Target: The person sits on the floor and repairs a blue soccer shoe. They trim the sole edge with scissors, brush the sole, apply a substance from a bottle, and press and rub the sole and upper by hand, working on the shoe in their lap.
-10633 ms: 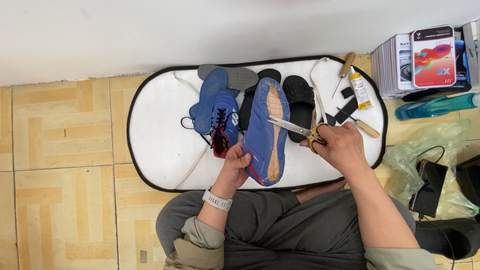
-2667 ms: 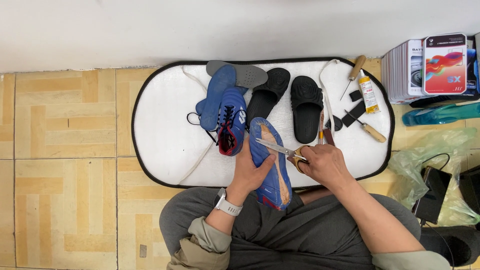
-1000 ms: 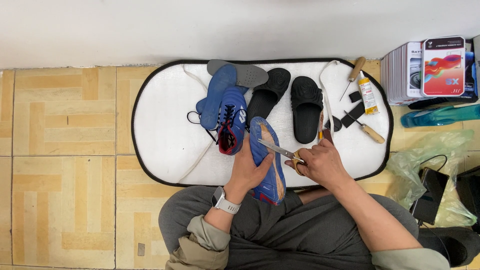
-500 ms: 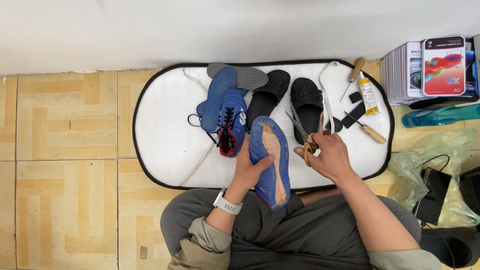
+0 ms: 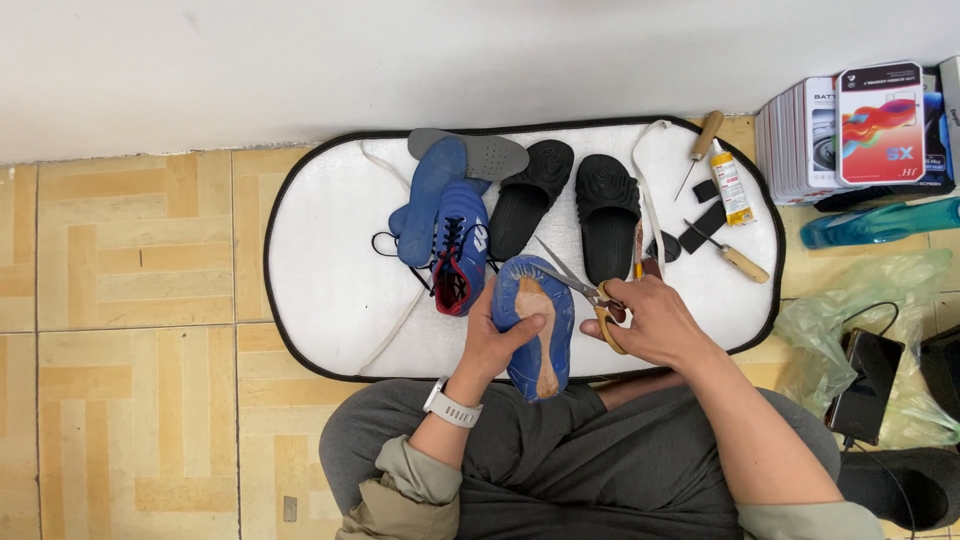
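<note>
White mat [image 5: 330, 270] — tan tiled floor [image 5: 130, 300].

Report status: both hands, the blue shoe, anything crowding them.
Left hand grips blue shoe, sole up. Right hand holds scissors, blades open over toe. Black slides close behind.

Shoe [image 5: 452, 235] and sandals [image 5: 570, 200] lie on the mat [image 5: 320, 270], boxes [image 5: 850, 130] right of it

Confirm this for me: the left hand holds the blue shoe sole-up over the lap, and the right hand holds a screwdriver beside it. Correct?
Not quite. In the head view the right hand holds scissors with yellow handles, not a screwdriver. The left hand does hold the blue shoe sole-up.
</note>
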